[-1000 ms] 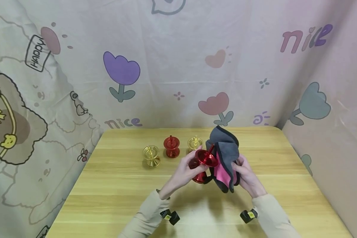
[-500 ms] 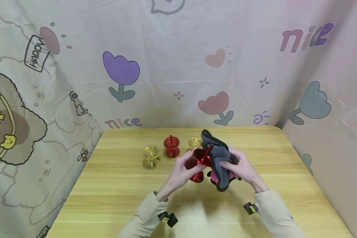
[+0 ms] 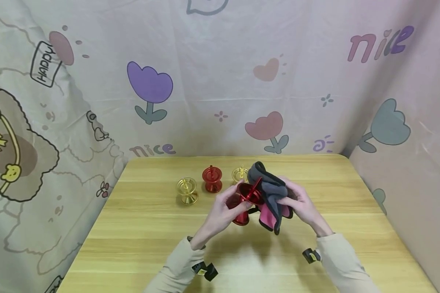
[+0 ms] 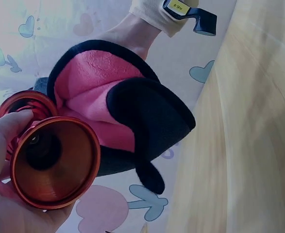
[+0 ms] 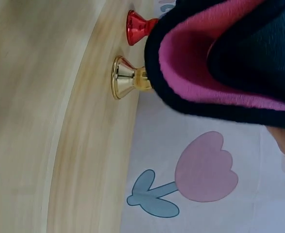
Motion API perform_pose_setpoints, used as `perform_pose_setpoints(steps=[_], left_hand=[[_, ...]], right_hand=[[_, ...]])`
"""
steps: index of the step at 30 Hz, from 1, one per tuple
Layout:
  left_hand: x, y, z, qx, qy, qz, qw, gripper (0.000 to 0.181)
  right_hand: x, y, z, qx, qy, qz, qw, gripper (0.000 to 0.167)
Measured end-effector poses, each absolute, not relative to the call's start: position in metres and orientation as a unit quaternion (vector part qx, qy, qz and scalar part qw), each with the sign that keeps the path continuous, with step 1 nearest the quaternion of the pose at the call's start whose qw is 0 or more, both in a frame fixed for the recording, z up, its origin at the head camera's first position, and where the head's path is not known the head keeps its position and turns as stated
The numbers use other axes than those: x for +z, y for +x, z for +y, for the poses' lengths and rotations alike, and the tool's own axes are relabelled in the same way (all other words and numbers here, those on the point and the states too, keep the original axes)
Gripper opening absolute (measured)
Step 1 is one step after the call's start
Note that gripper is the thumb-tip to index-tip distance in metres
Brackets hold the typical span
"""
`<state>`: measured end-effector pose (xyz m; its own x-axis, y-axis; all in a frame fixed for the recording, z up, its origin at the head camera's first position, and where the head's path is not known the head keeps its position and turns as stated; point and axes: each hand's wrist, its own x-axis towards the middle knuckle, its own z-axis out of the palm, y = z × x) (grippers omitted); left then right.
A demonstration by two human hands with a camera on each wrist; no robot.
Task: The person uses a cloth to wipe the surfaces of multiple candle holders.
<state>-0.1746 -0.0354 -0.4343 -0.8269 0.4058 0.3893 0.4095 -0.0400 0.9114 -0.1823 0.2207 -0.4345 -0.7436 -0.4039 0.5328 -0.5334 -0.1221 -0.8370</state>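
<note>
In the head view my left hand (image 3: 220, 214) grips a shiny red metal candle holder (image 3: 240, 219) by its middle, raised over the table and tilted. A thin spike stands up from its dish. The left wrist view shows the hollow underside of its flared foot (image 4: 59, 177). My right hand (image 3: 301, 203) pinches a folded cleaning cloth (image 3: 273, 189), grey outside, pink inside, with black edging. The bunched cloth lies against the right side of the dish. In the right wrist view the cloth (image 5: 191, 63) covers most of the right hand.
Behind my hands, a gold candle holder (image 3: 187, 191), a red one (image 3: 212, 179) and another gold one (image 3: 240, 174) stand upright on the wooden table (image 3: 139, 228). The cloth and left hand partly hide the rear gold one. A printed curtain (image 3: 212, 81) hangs behind the table.
My right hand has moved up and bunched the cloth closer against the dish. My left hand has shifted slightly left with the red candle holder. The standing holders have not moved.
</note>
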Motion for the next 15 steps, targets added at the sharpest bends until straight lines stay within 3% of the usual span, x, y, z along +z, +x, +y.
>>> perform_pose_setpoints(steps=[7,15], left_hand=[[-0.4311,-0.1763,-0.0373,-0.662,-0.292,-0.689,0.039,0.05],[-0.431,-0.1727,-0.0384,-0.61,-0.328,-0.716,0.086,0.059]], right_hand=[[-0.4341,-0.1779,0.2234,0.671,0.359,-0.647,0.054,0.069],[-0.4333,-0.1764,0.218,0.667,0.354,-0.652,0.065,0.058]])
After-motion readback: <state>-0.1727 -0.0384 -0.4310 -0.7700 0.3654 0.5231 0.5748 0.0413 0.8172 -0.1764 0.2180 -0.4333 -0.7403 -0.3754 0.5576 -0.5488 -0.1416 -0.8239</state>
